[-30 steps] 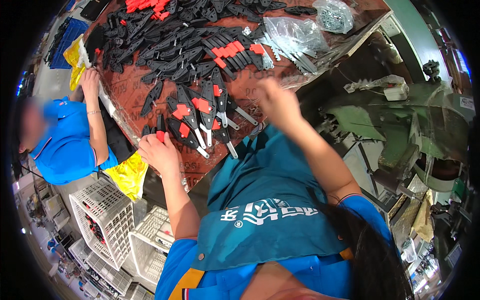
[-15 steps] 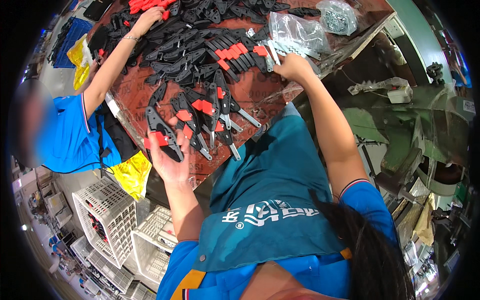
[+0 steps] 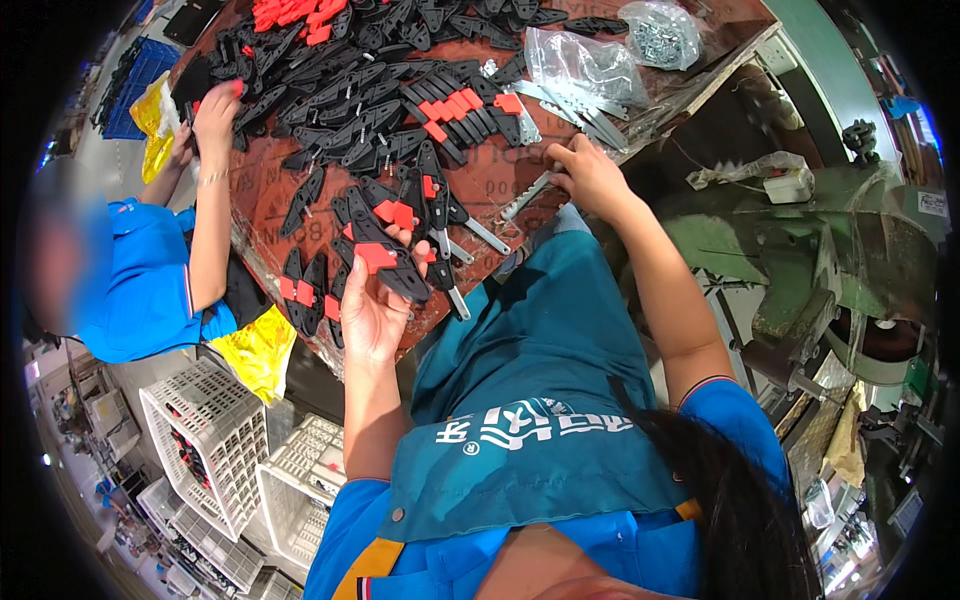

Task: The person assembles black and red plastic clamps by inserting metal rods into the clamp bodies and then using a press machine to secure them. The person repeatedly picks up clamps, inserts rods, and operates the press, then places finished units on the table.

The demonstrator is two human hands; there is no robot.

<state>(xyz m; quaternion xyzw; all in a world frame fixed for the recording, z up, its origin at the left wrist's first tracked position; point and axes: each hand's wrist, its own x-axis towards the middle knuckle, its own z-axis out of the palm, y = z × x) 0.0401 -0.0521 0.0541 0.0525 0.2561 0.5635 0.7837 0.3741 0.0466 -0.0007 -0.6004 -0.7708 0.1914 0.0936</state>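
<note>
two bare hands over one brown-red table (image 3: 480, 180): left hand (image 3: 372, 315) half closed, palm up, thumb and fingers around one black handle (image 3: 408, 282), just above the near left part of the table; right hand (image 3: 595, 180) nearly closed, thumb and fingertips on the end of one silver strip (image 3: 526, 198) by the near right edge. just left of the left hand, three red tabs (image 3: 304, 294) on other handles; to its right, at least three silver blades (image 3: 488, 236); farther off, a black heap (image 3: 340, 110) too crowded for counting, and one red pile (image 3: 290, 12). at the left, one co-worker's hand (image 3: 213, 115), a red bit (image 3: 237, 88) at the fingertips. two clear bags (image 3: 660, 14) at the far right, one full of small metal pieces (image 3: 662, 45), the other crumpled beside more strips. two white crates (image 3: 235, 410) at the near left, black and red pieces (image 3: 190, 458) inside the left one. in the left hand's grip, a long, dull black body, tapered, a bright red tab (image 3: 376, 258) across it.
</note>
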